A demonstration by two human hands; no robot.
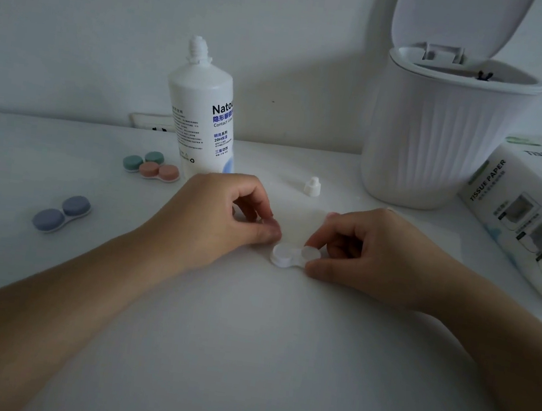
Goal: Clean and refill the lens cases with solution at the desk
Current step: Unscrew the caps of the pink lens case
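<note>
White lens case (294,256) pinched in my right hand (370,253); left hand (227,213) curled beside; solution bottle (203,110), loose cap (312,186), bin (443,141) behind.

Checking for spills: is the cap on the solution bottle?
No: the solution bottle stands uncapped, and its cap sits apart on the desk.

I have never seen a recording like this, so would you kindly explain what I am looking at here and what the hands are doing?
This is one picture from a camera worn on a person's head, looking down at a white desk. No machine here, just two bare hands. The right hand pinches a cap on the white lens case; the left hand curls beside it. Behind stand an uncapped solution bottle, its cap, three coloured cases, an open bin and a tissue box.
</note>
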